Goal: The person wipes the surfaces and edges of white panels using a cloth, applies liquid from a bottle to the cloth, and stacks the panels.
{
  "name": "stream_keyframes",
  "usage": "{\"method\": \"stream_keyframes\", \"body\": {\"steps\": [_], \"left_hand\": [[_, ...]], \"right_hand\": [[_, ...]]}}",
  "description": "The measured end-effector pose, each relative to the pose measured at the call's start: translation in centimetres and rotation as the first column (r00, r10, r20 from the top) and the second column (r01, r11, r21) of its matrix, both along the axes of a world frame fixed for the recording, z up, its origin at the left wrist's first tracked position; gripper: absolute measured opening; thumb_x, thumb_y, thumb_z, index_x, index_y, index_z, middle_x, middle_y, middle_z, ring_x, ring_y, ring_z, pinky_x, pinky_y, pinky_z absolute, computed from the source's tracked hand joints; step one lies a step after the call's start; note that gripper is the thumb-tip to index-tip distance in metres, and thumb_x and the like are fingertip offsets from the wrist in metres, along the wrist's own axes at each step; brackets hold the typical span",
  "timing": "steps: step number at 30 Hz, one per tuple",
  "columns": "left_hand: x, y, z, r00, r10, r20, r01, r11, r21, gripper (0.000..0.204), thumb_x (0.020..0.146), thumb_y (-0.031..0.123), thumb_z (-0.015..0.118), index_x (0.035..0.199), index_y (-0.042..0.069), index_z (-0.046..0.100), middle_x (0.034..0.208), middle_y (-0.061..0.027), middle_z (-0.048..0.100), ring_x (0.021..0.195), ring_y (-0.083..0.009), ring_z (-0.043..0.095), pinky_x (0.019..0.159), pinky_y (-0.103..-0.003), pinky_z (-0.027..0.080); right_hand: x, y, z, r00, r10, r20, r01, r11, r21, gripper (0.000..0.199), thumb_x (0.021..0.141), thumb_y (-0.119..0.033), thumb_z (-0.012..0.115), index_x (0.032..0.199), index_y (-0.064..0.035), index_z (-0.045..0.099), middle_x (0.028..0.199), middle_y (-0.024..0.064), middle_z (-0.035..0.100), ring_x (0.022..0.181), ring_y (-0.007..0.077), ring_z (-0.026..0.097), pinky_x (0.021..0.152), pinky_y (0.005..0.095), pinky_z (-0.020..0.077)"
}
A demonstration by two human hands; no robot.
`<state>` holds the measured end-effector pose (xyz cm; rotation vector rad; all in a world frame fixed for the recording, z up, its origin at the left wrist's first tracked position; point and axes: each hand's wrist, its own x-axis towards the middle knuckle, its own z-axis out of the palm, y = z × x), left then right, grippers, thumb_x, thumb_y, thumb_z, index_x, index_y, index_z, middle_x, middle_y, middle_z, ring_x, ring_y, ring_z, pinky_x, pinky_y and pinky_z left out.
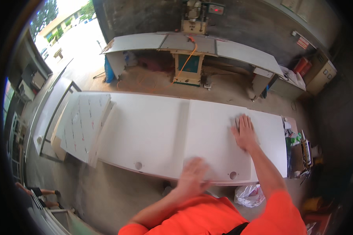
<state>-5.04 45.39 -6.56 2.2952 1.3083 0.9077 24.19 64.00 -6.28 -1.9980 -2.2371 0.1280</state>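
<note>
A white panel [217, 135] with a round hole near its front edge lies on top of other white panels on a long bench. On its right part rests my right hand [245, 133], fingers stretched out flat. A small dark patch shows between its thumb and forefinger; whether it is a thing or a shadow I cannot tell. My left hand [194, 174] is over the panel's front left corner, smeared by motion, so its fingers are unclear. Left of this panel is another white panel [145, 129], also with a round hole near the front edge.
Film-covered sheets [84, 123] are stacked at the bench's left end. Tools and a green item [294, 139] crowd its right end. A clear plastic bag [249, 195] hangs or lies below the front edge. Behind stands a machine [194, 23] with a long table and an orange hose [190, 60].
</note>
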Motion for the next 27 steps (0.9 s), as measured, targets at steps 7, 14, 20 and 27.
{"method": "stream_keyframes", "body": {"steps": [7, 14, 20, 27], "left_hand": [[-7.0, 6.4, -1.5, 0.614, 0.525, 0.59, 0.094, 0.693, -0.715, 0.047, 0.097, 0.02, 0.072, 0.136, -0.005, 0.062, 0.125, -0.0146, 0.07, 0.107, -0.0184, 0.067, 0.092, -0.032, 0.053], [-13.4, 6.9, 8.0, 0.655, 0.487, 0.578, 0.075, 0.719, -0.691, 0.04, 0.1, 0.016, 0.067, 0.133, -0.005, 0.065, 0.115, -0.0095, 0.074, 0.104, -0.0133, 0.068, 0.092, -0.029, 0.054], [-5.1, 5.8, 18.8, 0.644, -0.23, 0.73, 0.494, 0.853, -0.167, 0.076, 0.103, 0.052, 0.063, 0.152, -0.006, 0.052, 0.151, -0.02, 0.054, 0.144, -0.0278, 0.049, 0.121, -0.044, 0.037], [2.3, 2.5, 6.0, 0.94, -0.331, -0.079, 0.327, 0.943, -0.061, 0.087, 0.094, 0.061, 0.069, 0.156, 0.003, 0.047, 0.166, -0.0225, 0.037, 0.155, -0.0443, 0.032, 0.127, -0.058, 0.023]], "right_hand": [[-2.4, -10.6, -1.3, 0.947, -0.054, -0.316, 0.089, 0.992, 0.095, 0.059, 0.105, -0.021, 0.054, 0.155, 0.0084, 0.041, 0.167, 0.0311, 0.032, 0.156, 0.0501, 0.027, 0.128, 0.0527, 0.027], [-7.7, -12.4, -0.2, 0.774, 0.001, -0.633, 0.147, 0.972, 0.181, 0.039, 0.107, -0.015, 0.053, 0.139, 0.0055, 0.059, 0.14, 0.0275, 0.062, 0.136, 0.0411, 0.059, 0.112, 0.047, 0.0491], [-7.2, -11.0, 7.8, -0.306, -0.294, -0.906, -0.032, 0.954, -0.298, 0.033, 0.107, -0.024, 0.058, 0.126, 0.002, 0.067, 0.1, 0.006, 0.072, 0.097, 0.0163, 0.07, 0.085, 0.0316, 0.0562], [5.9, -10.4, 11.0, -0.254, -0.431, -0.866, 0.186, 0.857, -0.481, 0.029, 0.107, -0.017, 0.055, 0.126, 0.0019, 0.068, 0.11, 0.0114, 0.075, 0.09, 0.0191, 0.073, 0.081, 0.0333, 0.0606]]}}
